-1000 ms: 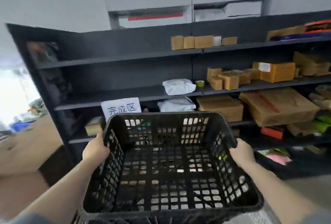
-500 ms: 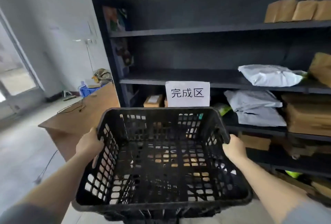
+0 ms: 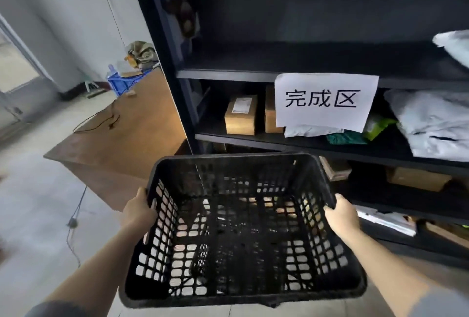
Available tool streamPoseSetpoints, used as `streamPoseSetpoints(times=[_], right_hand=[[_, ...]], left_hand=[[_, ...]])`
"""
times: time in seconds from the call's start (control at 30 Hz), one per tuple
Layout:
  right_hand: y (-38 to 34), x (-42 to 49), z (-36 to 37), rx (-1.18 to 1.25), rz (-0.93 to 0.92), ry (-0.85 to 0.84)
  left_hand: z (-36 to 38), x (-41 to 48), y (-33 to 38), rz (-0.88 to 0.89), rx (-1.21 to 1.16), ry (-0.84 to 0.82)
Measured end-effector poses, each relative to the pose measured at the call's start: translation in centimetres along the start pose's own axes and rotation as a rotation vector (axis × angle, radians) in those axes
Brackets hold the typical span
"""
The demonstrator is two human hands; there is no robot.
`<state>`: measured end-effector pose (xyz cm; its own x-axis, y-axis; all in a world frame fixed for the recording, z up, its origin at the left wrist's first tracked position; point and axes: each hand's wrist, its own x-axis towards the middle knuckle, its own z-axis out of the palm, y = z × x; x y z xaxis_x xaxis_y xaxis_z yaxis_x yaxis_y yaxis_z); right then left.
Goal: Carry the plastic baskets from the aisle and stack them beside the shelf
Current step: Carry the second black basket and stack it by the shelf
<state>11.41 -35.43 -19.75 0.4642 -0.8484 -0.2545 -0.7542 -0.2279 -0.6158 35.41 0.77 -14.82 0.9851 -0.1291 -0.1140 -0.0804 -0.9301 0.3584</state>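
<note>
I hold an empty black plastic basket with lattice walls in front of me, above the floor. My left hand grips its left rim and my right hand grips its right rim. The tall black shelf stands right behind the basket; its left end post lines up with the basket's far left corner. A white paper sign with black characters hangs on a shelf edge above the basket.
A brown wooden table stands to the left of the shelf end, with a black cable and a blue crate on it. Cardboard boxes and white parcel bags fill the shelves. Grey floor lies to the left.
The view has swung left and come closer to the shelf's left end. The basket stays in both hands and now sits lower against the shelf, near its end post.
</note>
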Motion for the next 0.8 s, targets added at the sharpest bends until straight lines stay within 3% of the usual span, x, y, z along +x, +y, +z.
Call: streamPoseSetpoints(times=[0.33, 0.5, 0.8], right_hand=[[-2.0, 1.9, 9.0, 0.014, 0.234, 0.100], [-1.3, 3.8, 13.3, 0.014, 0.312, 0.104], [4.7, 9.6, 22.3, -0.025, 0.386, 0.081]], left_hand=[[8.0, 13.7, -1.2, 0.055, 0.031, -0.238], [12.4, 17.2, -2.4, 0.030, -0.063, -0.322], [23.8, 21.9, -3.9, 0.013, -0.002, -0.325]])
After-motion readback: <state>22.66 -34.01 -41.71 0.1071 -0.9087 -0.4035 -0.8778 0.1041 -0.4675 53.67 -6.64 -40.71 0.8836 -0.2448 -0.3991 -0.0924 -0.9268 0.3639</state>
